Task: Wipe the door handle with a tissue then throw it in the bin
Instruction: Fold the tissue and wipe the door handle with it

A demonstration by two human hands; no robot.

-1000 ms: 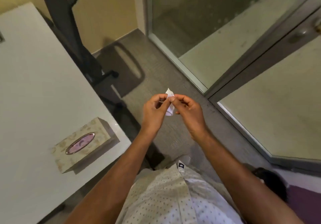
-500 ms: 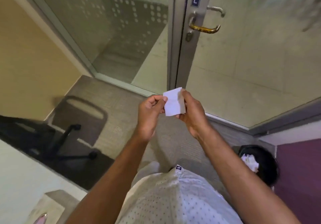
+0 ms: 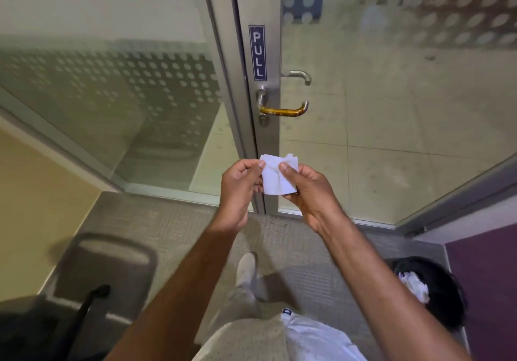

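A folded white tissue (image 3: pixel 275 177) is held in front of me between both hands. My left hand (image 3: pixel 240 190) pinches its left edge, and my right hand (image 3: pixel 307 190) grips its right side. Above the tissue, the door handle (image 3: pixel 282 110) juts from the metal frame of a glass door; its lever looks brass-coloured and stained. A blue PULL sign (image 3: pixel 257 52) is stuck above it. At the lower right, on the floor, stands a black bin (image 3: pixel 439 296) with crumpled white paper inside.
A second lever (image 3: pixel 298 75) shows through the glass on the door's far side. A black office chair (image 3: pixel 84 304) stands at the lower left on the grey carpet. A purple wall panel (image 3: pixel 489 290) borders the bin on the right. My foot (image 3: pixel 246 269) is stepping toward the door.
The view has swung from the table and tissue box to the door, which is now closer. The tissue has been folded flat between both hands.
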